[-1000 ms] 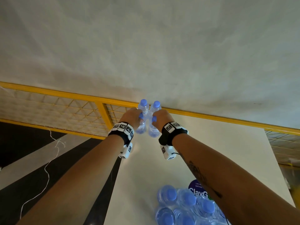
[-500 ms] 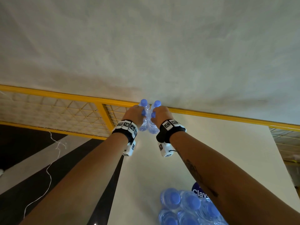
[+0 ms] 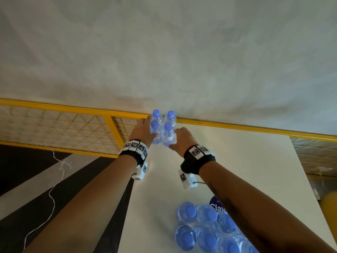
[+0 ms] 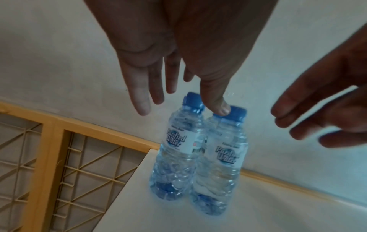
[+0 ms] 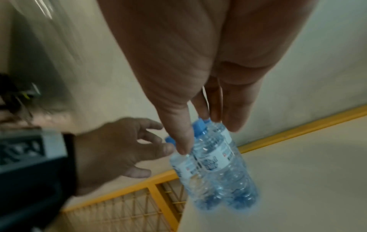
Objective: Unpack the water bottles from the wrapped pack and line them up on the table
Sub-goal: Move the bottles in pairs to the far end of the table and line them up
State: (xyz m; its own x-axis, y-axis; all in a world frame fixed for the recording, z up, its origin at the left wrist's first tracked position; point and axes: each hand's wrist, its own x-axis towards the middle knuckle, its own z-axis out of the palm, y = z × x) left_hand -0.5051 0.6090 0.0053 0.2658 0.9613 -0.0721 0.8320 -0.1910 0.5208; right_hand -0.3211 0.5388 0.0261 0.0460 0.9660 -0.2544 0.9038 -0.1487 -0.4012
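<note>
Clear water bottles with blue caps stand in a tight block at the table's far left corner: two in front (image 3: 167,136) and two behind (image 3: 157,115). My left hand (image 3: 144,130) is beside the block on its left, fingers straight and holding nothing. In the left wrist view it (image 4: 178,102) hovers above the bottles (image 4: 178,149). My right hand (image 3: 182,137) is at the block's right, also with straight fingers; its thumb tip is close to a bottle (image 5: 218,160). The wrapped pack (image 3: 206,229) of several bottles lies near me.
The white table (image 3: 246,161) stretches to the right of the standing bottles. A yellow rail (image 3: 255,127) runs along its far edge below a pale wall. Left of the table are a yellow mesh fence (image 3: 54,132) and dark floor with a white cord (image 3: 52,189).
Both hands gripped a bottle each at the far edge. They have let go and drawn back a little; those two bottles now stand in front of the other two.
</note>
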